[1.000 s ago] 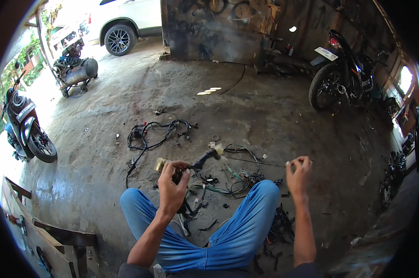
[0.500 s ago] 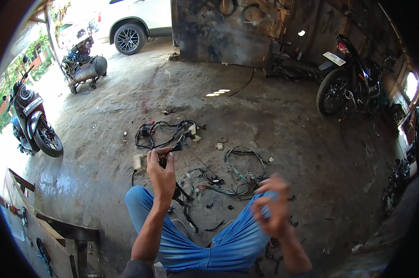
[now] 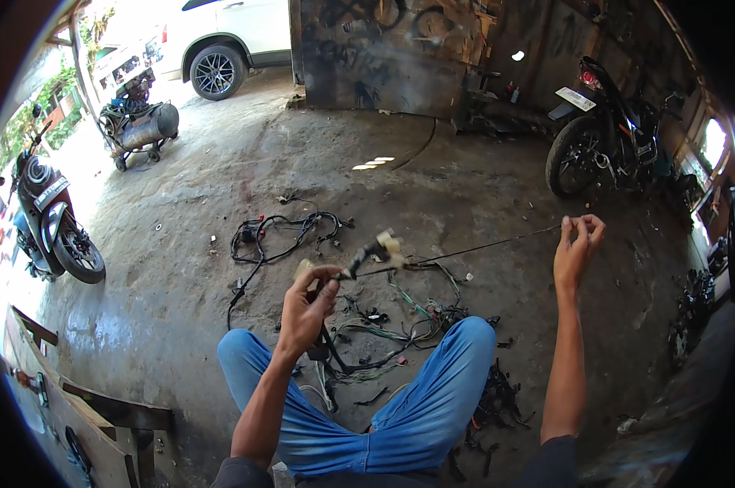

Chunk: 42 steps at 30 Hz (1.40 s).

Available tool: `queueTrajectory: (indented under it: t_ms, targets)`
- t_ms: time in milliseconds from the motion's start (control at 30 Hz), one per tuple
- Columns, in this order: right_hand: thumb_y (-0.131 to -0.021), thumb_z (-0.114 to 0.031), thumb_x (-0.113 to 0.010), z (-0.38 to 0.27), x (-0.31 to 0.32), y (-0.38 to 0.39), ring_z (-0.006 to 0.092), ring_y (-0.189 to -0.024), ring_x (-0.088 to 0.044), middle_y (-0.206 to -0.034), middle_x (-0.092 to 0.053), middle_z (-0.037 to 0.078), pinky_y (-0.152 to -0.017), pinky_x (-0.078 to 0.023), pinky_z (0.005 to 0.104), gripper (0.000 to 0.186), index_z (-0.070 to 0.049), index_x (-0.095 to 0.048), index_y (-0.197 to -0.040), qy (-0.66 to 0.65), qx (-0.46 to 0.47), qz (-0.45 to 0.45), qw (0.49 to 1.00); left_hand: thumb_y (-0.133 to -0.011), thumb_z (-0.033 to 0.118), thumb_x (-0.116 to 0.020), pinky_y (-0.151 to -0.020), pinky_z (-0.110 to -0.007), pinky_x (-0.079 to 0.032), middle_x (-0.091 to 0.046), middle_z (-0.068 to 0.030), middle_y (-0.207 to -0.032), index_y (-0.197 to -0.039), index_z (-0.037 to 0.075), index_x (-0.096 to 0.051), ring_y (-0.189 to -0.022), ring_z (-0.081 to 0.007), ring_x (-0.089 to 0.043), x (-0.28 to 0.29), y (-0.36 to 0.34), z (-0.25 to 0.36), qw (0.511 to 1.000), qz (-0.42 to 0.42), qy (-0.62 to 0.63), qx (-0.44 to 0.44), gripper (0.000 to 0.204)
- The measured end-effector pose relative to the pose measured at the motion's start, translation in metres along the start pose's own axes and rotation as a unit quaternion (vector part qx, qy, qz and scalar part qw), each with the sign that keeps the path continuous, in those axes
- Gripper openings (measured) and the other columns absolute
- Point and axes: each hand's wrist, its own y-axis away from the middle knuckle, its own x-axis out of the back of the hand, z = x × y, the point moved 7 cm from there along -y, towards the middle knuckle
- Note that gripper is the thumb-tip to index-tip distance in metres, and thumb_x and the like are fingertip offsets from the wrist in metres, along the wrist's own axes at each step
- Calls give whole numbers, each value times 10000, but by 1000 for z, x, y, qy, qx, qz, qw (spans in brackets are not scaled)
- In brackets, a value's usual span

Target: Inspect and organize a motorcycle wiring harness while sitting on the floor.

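My left hand [image 3: 308, 305] is closed around a black taped wire harness [image 3: 355, 264] whose upper end carries cream plastic connectors [image 3: 388, 244]. Off to the right, my right hand [image 3: 576, 244] pinches the far end of a thin dark strand [image 3: 497, 241], which stretches taut from the bundle by my left hand. Below and between them, loose green and black wires [image 3: 404, 329] lie on the floor, with a looped black harness [image 3: 262, 252] farther left. My jeans-clad knees [image 3: 457, 366] are bent beneath my forearms.
Dark scraps [image 3: 502, 398] lie beside my right leg. A scooter [image 3: 50, 215], air compressor [image 3: 144, 130] and white car [image 3: 258, 28] stand toward the open left side; a motorbike [image 3: 595, 146] is at the right. A wooden bench [image 3: 67, 415] sits lower left.
My right hand dipped toward my knee, then swung up and right, drawing the strand out farther than a second ago. My left hand has shifted slightly right since half a second ago.
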Motion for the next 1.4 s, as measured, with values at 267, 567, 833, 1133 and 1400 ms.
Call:
queueTrajectory:
  t_ms: [267, 567, 833, 1133, 1400]
  targets:
    - [-975, -190, -674, 40, 23, 29, 293, -1054, -523, -1128, -528, 104, -921, -419, 442, 188, -6, -655, -943, 106, -61, 13, 992, -1005, 87, -607, -772, -339, -487, -574, -122, -975, -1234, -22, -594, -824, -230, -580, -19, -1, 12, 937, 58, -319, -128, 254]
    - [-983, -184, -662, 82, 38, 13, 298, -1035, -522, -1142, -522, 111, -897, -441, 437, 186, 0, -675, -960, 227, -56, 49, 971, -982, 114, -646, -821, -380, -502, -636, -143, -1015, -1089, 8, -598, -938, -274, -644, -41, 2, 10, 947, -129, -284, -75, 158]
    - [-972, -171, -668, 115, 9, 24, 306, -1024, -548, -1164, -535, 113, -873, -465, 446, 166, -13, -664, -922, 278, -74, 14, 958, -977, 104, -640, -831, -404, -505, -628, -150, -1033, -1114, 7, -632, -959, -320, -642, -38, 14, 16, 942, -169, -285, -53, 168]
    - [-1032, -276, -526, 334, 123, 108, 438, -970, -614, -992, -614, 251, -810, -479, 522, 314, 18, -627, -992, 358, -171, -127, 909, -987, 37, -592, -676, -330, -446, -537, -92, -890, -1067, -21, -667, -736, -195, -536, 88, 18, 24, 931, 114, -335, -93, 124]
    - [-947, -157, -678, 186, 114, 323, 318, -677, -597, -736, -623, 219, -659, -456, 441, 295, 74, -571, -799, 134, -272, -369, 879, -1038, 186, -607, -690, -250, -427, -450, -26, -965, -1102, -45, -629, -803, -99, -485, 26, -17, 3, 989, 70, -122, -44, 240]
